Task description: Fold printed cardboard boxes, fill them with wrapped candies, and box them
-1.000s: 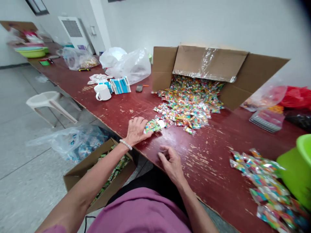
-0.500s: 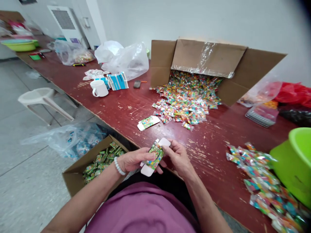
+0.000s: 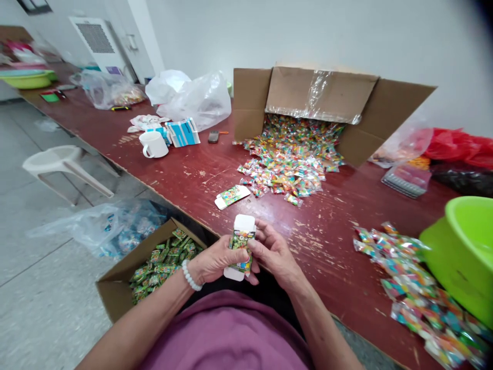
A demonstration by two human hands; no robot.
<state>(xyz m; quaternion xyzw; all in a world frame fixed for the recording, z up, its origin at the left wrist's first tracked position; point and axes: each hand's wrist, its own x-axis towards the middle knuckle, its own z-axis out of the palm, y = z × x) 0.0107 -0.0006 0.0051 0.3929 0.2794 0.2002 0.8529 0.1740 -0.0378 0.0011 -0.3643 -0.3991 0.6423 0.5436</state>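
Observation:
Between my hands, near the table's front edge, is a small green printed candy box (image 3: 243, 239) with white flaps sticking out at its top and bottom. My left hand (image 3: 220, 258) grips its left side, thumb across the printed front. On the right side, my right hand (image 3: 271, 252) holds it too, thumb on the front; its other fingers are partly hidden behind the box. Just beyond lies another flat box of the same print (image 3: 231, 196). Small wrapped candies (image 3: 287, 169) spill toward it from a large cardboard carton (image 3: 323, 92).
Left below the table, an open carton (image 3: 115, 293) holds many green boxes beside a plastic bag (image 3: 127, 231). A white stool (image 3: 57, 162) stands further left. On the table are a white mug (image 3: 154, 145), a green basin (image 3: 458, 252) and more wrapped candies (image 3: 416, 288).
The small box has turned from slanted to nearly upright between my hands. Both hands stay on it, and the view has shifted slightly.

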